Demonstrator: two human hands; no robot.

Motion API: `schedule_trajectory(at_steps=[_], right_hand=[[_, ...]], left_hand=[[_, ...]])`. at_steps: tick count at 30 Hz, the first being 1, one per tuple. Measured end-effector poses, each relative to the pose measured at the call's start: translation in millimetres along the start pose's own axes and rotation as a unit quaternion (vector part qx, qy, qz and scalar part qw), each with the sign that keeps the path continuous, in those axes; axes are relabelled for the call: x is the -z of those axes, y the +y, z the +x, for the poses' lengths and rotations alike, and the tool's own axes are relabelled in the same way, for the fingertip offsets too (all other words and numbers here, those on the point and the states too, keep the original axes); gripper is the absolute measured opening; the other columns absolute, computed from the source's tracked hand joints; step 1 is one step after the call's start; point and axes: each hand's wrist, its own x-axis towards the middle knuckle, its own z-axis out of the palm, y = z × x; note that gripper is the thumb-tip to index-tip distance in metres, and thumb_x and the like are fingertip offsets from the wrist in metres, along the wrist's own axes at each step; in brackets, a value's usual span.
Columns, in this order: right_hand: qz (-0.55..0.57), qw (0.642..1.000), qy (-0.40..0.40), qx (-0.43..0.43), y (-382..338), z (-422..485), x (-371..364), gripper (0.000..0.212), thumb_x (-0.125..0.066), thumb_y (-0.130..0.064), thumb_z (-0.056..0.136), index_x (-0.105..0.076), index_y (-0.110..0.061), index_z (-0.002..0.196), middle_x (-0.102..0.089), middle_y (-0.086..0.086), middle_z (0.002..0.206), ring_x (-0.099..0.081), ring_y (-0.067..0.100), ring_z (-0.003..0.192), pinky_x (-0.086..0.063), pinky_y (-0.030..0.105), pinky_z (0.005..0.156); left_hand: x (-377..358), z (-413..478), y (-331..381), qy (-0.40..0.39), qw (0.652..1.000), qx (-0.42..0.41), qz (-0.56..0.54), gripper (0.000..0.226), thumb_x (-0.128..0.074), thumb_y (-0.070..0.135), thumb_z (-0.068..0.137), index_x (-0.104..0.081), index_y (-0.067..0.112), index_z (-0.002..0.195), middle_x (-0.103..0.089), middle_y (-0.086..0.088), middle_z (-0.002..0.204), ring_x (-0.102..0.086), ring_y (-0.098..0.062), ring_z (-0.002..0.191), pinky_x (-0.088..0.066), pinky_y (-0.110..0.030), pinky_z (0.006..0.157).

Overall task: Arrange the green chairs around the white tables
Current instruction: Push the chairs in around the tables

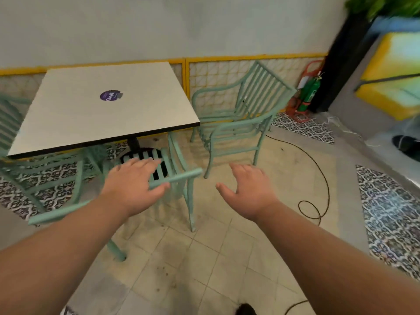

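Note:
A white square table [75, 110] with a purple sticker stands at the left against the wall. One green chair [179, 176] is tucked under its near edge, its top rail facing me. My left hand [134, 183] hovers open just above that rail, fingers spread. My right hand [247, 192] is open in the air to the right of the chair, touching nothing. A second green chair [245, 114] stands at the table's right side, angled toward the table. A third green chair [13, 123] shows partly at the table's left.
A black cable [318, 178] loops over the tiled floor at the right. A green and red extinguisher [309, 94] stands by the wall next to a dark post. A dark shoe [406, 144] lies at the far right edge.

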Motion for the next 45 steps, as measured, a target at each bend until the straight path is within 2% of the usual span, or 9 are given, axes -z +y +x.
schedule_trajectory(at_steps=[9, 13, 15, 22, 27, 33, 38, 45], right_hand=[[-0.001, 0.997, 0.049, -0.053, 161.4, 25.8, 78.6, 0.083, -0.036, -0.071, 0.088, -0.045, -0.017, 0.151, -0.057, 0.007, 0.145, -0.046, 0.029, 0.137, -0.034, 0.046, 0.115], [-0.017, 0.997, 0.047, -0.062, 216.0, 47.9, 103.3, 0.079, -0.04, -0.069, 0.09, -0.044, -0.018, 0.151, -0.058, 0.005, 0.143, -0.046, 0.028, 0.137, -0.034, 0.045, 0.115], [-0.017, 0.997, 0.049, -0.063, 233.0, 60.9, 108.9, 0.077, -0.044, -0.068, 0.092, -0.043, -0.019, 0.152, -0.056, 0.005, 0.146, -0.044, 0.028, 0.139, -0.032, 0.045, 0.117], [-0.011, 0.996, 0.048, -0.077, 285.2, 134.9, 119.7, 0.08, -0.042, -0.069, 0.094, -0.035, -0.02, 0.157, -0.046, 0.002, 0.156, -0.035, 0.025, 0.145, -0.025, 0.044, 0.122], [0.002, 0.991, 0.078, -0.108, 319.7, 197.2, 132.3, 0.076, -0.046, -0.066, 0.094, -0.04, -0.019, 0.154, -0.052, 0.003, 0.15, -0.041, 0.026, 0.139, -0.027, 0.043, 0.118], [-0.001, 0.985, 0.094, -0.146, 389.8, 265.6, 152.2, 0.076, -0.042, -0.068, 0.094, -0.039, -0.021, 0.154, -0.051, 0.002, 0.152, -0.04, 0.025, 0.141, -0.024, 0.044, 0.119], [0.001, 0.986, 0.095, -0.136, 472.7, 330.9, 161.8, 0.078, -0.042, -0.068, 0.093, -0.037, -0.021, 0.155, -0.051, 0.002, 0.152, -0.039, 0.025, 0.143, -0.026, 0.042, 0.12], [-0.015, 0.994, 0.059, -0.089, 593.7, 434.0, 188.0, 0.079, -0.043, -0.067, 0.093, -0.035, -0.02, 0.157, -0.048, 0.003, 0.155, -0.036, 0.026, 0.146, -0.026, 0.044, 0.122]], left_hand=[[28.0, 106.0, 155.7, 0.041, 0.997, -0.064, -0.009, 0.081, -0.033, 0.078, 0.087, -0.03, 0.039, 0.157, -0.038, 0.006, 0.162, -0.031, -0.025, 0.151, -0.034, -0.048, 0.116], [38.1, 145.2, 203.3, 0.048, 0.996, -0.072, -0.027, 0.09, -0.022, 0.083, 0.078, -0.035, 0.038, 0.155, -0.042, 0.008, 0.16, -0.033, -0.025, 0.149, -0.035, -0.05, 0.114], [40.2, 162.4, 214.9, 0.048, 0.996, -0.073, -0.031, 0.091, -0.02, 0.083, 0.078, -0.034, 0.038, 0.156, -0.041, 0.008, 0.16, -0.032, -0.024, 0.15, -0.034, -0.05, 0.114], [61.8, 272.0, 246.0, 0.072, 0.991, -0.104, -0.041, 0.073, -0.042, 0.073, 0.091, -0.038, 0.035, 0.154, -0.047, 0.009, 0.156, -0.038, -0.022, 0.145, -0.037, -0.046, 0.11], [74.9, 368.4, 273.8, 0.077, 0.987, -0.135, -0.034, 0.074, -0.042, 0.072, 0.091, -0.036, 0.035, 0.155, -0.045, 0.008, 0.157, -0.035, -0.022, 0.147, -0.035, -0.044, 0.112], [88.8, 475.8, 326.3, 0.071, 0.983, -0.169, -0.028, 0.078, -0.041, 0.076, 0.088, -0.036, 0.035, 0.154, -0.045, 0.006, 0.158, -0.038, -0.024, 0.146, -0.036, -0.047, 0.113], [83.2, 560.4, 389.4, 0.076, 0.983, -0.165, -0.032, 0.078, -0.038, 0.075, 0.089, -0.034, 0.035, 0.155, -0.041, 0.008, 0.16, -0.034, -0.023, 0.148, -0.035, -0.048, 0.114], [73.8, 660.5, 469.7, 0.057, 0.992, -0.106, -0.048, 0.081, -0.032, 0.077, 0.088, -0.026, 0.036, 0.158, -0.037, 0.006, 0.162, -0.031, -0.022, 0.15, -0.031, -0.049, 0.119]])
